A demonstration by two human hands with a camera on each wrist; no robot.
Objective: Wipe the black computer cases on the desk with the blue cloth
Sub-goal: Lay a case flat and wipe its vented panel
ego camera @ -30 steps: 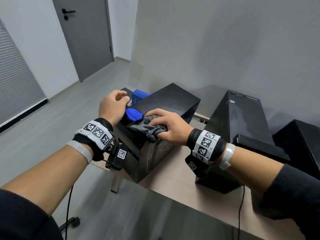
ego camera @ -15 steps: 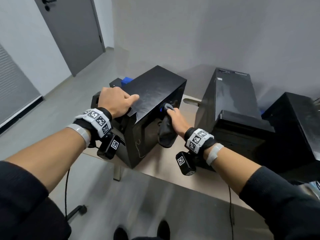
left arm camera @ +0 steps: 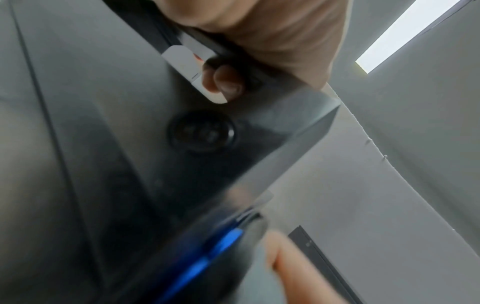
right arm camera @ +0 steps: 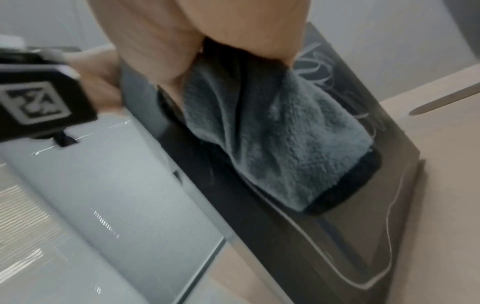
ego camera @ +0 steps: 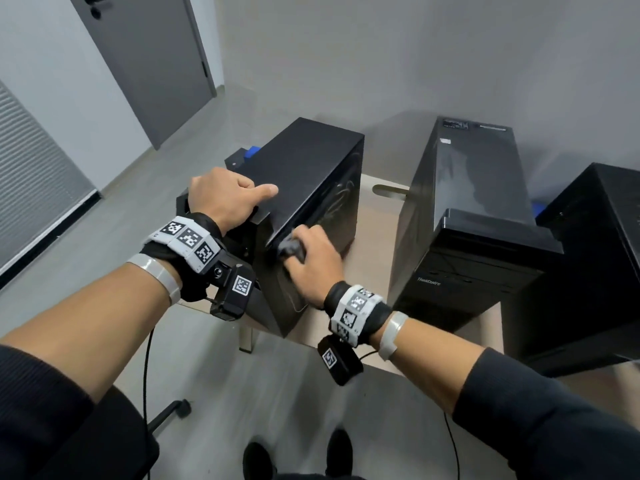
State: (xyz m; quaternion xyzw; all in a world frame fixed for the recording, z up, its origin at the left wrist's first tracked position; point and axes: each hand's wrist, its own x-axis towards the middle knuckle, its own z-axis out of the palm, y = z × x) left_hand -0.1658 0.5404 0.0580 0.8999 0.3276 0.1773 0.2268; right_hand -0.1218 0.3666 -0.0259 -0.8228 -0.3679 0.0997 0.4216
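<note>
Your right hand [ego camera: 313, 256] grips the soft, limp cloth [right arm camera: 280, 131] bunched | left hand [ego camera: 225, 199] clamps the heavy, rigid case [ego camera: 308, 168] at its top edge.

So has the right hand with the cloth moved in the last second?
Yes. The right hand took the cloth off the case top, down onto its right side.
</note>
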